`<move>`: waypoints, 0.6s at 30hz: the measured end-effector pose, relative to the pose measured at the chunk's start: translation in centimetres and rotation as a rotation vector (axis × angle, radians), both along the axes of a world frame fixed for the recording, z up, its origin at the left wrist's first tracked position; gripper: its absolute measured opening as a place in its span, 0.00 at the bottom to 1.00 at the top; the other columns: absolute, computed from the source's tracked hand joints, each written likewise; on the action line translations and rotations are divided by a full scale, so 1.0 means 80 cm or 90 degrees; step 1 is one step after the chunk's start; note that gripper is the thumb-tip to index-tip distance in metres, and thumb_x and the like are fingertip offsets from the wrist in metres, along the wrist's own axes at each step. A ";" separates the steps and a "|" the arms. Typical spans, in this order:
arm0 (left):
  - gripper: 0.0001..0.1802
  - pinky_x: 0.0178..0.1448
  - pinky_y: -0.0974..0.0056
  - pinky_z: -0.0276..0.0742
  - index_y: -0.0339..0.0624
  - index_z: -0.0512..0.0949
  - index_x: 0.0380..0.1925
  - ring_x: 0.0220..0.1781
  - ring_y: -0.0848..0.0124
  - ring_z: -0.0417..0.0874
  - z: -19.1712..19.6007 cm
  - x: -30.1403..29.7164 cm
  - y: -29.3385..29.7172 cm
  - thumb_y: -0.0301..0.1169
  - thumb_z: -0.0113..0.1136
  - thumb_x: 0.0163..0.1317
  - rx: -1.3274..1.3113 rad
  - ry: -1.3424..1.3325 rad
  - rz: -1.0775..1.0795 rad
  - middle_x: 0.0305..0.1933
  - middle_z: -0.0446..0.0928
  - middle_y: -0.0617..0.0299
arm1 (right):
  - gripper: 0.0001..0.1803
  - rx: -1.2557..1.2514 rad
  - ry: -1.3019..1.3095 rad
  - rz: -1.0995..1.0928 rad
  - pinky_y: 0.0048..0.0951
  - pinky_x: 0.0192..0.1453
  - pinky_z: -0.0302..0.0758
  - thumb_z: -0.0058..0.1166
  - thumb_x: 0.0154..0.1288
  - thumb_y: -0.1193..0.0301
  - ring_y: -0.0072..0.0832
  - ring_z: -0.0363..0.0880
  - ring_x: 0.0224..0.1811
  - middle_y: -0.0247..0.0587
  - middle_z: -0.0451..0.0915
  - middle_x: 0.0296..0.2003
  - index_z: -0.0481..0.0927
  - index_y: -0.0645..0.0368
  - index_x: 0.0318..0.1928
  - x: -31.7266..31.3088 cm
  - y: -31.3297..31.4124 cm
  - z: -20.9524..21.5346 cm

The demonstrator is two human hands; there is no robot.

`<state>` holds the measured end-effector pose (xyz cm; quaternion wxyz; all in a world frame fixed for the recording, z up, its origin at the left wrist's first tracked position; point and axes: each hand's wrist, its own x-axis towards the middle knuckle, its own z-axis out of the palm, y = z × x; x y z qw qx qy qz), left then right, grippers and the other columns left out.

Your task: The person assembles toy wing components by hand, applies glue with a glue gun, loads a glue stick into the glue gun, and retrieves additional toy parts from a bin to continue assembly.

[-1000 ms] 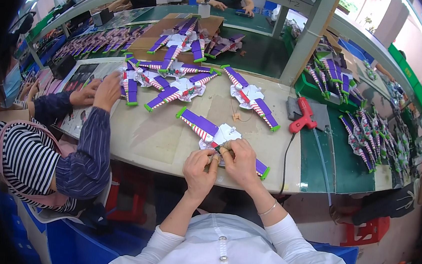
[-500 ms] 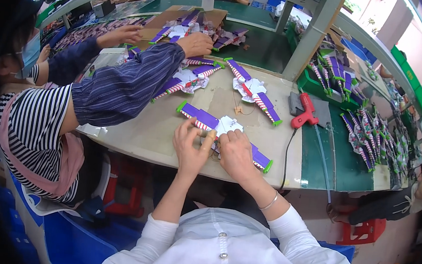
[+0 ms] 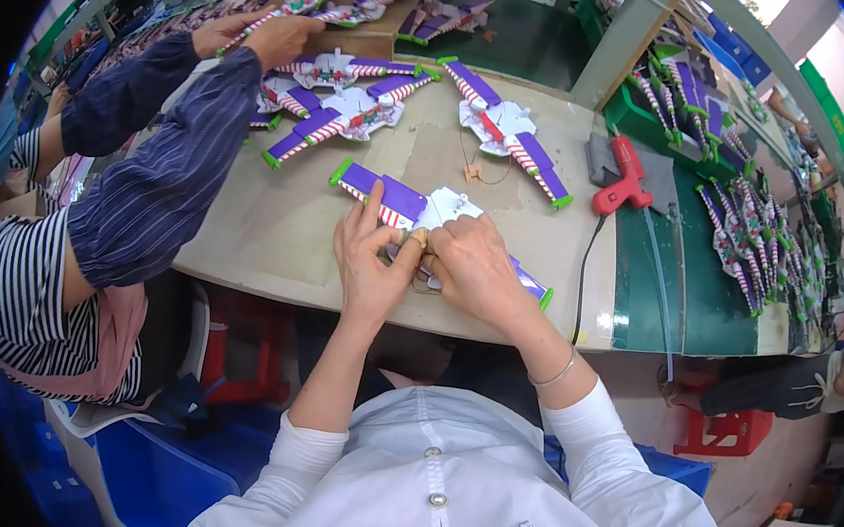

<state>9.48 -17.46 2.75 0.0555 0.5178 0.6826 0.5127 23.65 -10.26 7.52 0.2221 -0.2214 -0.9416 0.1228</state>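
Note:
A toy wing piece (image 3: pixel 396 198) with purple panels, red-and-white striped edges, green tips and a white middle lies across the near edge of the table. My left hand (image 3: pixel 372 264) grips its striped edge, fingertips on the left wing and thumb near the middle. Bent over the middle, my right hand (image 3: pixel 482 269) has its fingers pinched together; they hide whatever they hold. A small tan part (image 3: pixel 420 236) shows between the two hands, with thin wire below it. Another wing piece (image 3: pixel 499 128) lies just beyond, a wire and small tan connector (image 3: pixel 472 173) beside it.
To the right, a red glue gun (image 3: pixel 626 176) rests on a grey pad, its cord running down the table. More wing pieces (image 3: pixel 760 238) are heaped farther right, and others fill a green bin (image 3: pixel 636 117). At left, a co-worker's hands (image 3: pixel 276 38) hold a wing piece above several others.
The co-worker's arms have drawn left and now hold up a wing piece. My hands stay at the same wing piece, with the right fingers still pinched at its middle. The view has shifted slightly.

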 end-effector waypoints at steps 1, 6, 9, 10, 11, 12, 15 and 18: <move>0.13 0.72 0.44 0.46 0.37 0.75 0.15 0.68 0.50 0.65 0.002 0.000 0.001 0.31 0.66 0.51 -0.007 -0.011 -0.005 0.71 0.64 0.46 | 0.04 0.005 -0.010 0.021 0.42 0.45 0.68 0.56 0.46 0.79 0.44 0.77 0.35 0.50 0.78 0.25 0.77 0.65 0.27 -0.002 0.002 0.002; 0.14 0.73 0.43 0.42 0.37 0.71 0.15 0.69 0.48 0.63 0.003 0.001 0.003 0.30 0.65 0.52 -0.025 -0.054 -0.039 0.71 0.64 0.46 | 0.07 -0.055 -0.067 0.057 0.41 0.46 0.67 0.57 0.52 0.75 0.44 0.75 0.36 0.49 0.76 0.27 0.73 0.64 0.27 0.000 0.015 0.006; 0.14 0.74 0.41 0.39 0.38 0.70 0.16 0.70 0.48 0.61 0.005 0.002 0.001 0.29 0.64 0.53 -0.028 -0.046 -0.033 0.71 0.63 0.46 | 0.06 -0.068 -0.084 0.066 0.41 0.46 0.68 0.56 0.52 0.75 0.45 0.75 0.36 0.49 0.76 0.26 0.73 0.64 0.27 -0.002 0.016 0.012; 0.14 0.74 0.41 0.39 0.38 0.70 0.16 0.70 0.48 0.61 0.005 0.002 0.001 0.29 0.64 0.53 -0.028 -0.047 -0.036 0.71 0.63 0.46 | 0.06 -0.064 -0.074 0.073 0.42 0.46 0.68 0.56 0.52 0.76 0.45 0.75 0.36 0.49 0.76 0.26 0.73 0.64 0.27 -0.002 0.016 0.012; 0.14 0.74 0.41 0.39 0.38 0.70 0.16 0.70 0.48 0.61 0.006 0.001 0.001 0.29 0.64 0.53 -0.034 -0.050 -0.037 0.71 0.63 0.46 | 0.05 -0.061 -0.092 0.068 0.42 0.47 0.68 0.56 0.52 0.76 0.45 0.75 0.37 0.49 0.76 0.27 0.74 0.64 0.27 -0.003 0.016 0.014; 0.14 0.74 0.40 0.38 0.38 0.69 0.16 0.71 0.48 0.61 0.008 0.001 0.002 0.29 0.64 0.53 -0.036 -0.049 -0.035 0.71 0.63 0.47 | 0.05 -0.067 -0.093 0.067 0.42 0.47 0.68 0.56 0.52 0.76 0.45 0.75 0.37 0.49 0.76 0.27 0.74 0.64 0.27 -0.004 0.014 0.016; 0.14 0.74 0.40 0.37 0.38 0.69 0.16 0.71 0.47 0.61 0.005 0.000 -0.002 0.28 0.64 0.53 -0.038 -0.050 -0.041 0.71 0.63 0.47 | 0.06 -0.010 -0.123 0.057 0.42 0.48 0.68 0.57 0.51 0.76 0.45 0.76 0.37 0.50 0.77 0.28 0.75 0.65 0.28 -0.003 0.008 0.015; 0.14 0.74 0.40 0.37 0.39 0.69 0.16 0.71 0.48 0.61 0.004 0.001 -0.005 0.28 0.63 0.53 -0.039 -0.061 -0.051 0.72 0.63 0.47 | 0.06 -0.019 -0.086 0.087 0.41 0.50 0.68 0.57 0.51 0.76 0.45 0.76 0.39 0.51 0.78 0.29 0.76 0.65 0.29 0.003 0.015 0.011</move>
